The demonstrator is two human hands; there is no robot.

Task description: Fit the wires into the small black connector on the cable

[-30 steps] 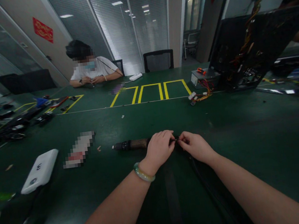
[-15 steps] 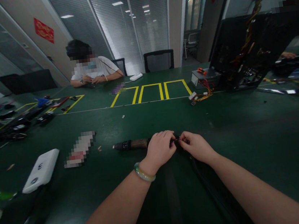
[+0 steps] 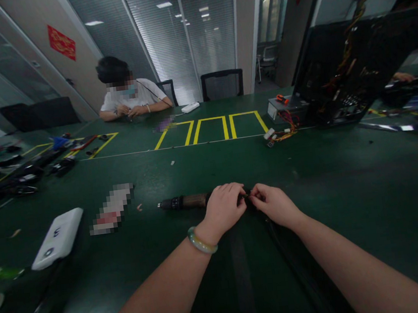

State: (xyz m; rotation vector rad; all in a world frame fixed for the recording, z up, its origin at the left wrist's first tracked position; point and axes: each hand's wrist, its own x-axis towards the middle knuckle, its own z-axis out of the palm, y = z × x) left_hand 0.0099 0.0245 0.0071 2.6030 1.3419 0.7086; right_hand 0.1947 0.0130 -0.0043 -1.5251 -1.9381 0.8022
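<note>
Down at the near edge of the dark green desk [image 3: 349, 185], both bare forearms reach in, with a pale green bangle [image 3: 201, 241] on the left wrist. A thin black cable [image 3: 281, 244] runs from that near edge up under the right forearm toward the fingertips.

In the middle of the desk the two hands meet. The left hand [image 3: 223, 208] is curled knuckles-up, fingers drawn together. The right hand [image 3: 274, 204] faces it, thumb and fingertips pinched. Both are nipped onto a small dark piece [image 3: 247, 196] between them, too small to make out.

Under the left hand and sticking out to its left lies a brown-and-black cylindrical tool [image 3: 186, 201], flat on the desk.

Toward the left edge sits a flat white plastic box [image 3: 58, 238], well apart from the hands.

Further out, yellow tape rectangles [image 3: 209, 128] mark the surface. To their right is a bundle of red and yellow wires [image 3: 285, 129], beside a black open computer case [image 3: 354, 67] by the far right corner.

At the far edge, a white power strip [image 3: 190, 107] lies on the desk, and another person in a white shirt [image 3: 131, 97] sits with hands together on it.
</note>
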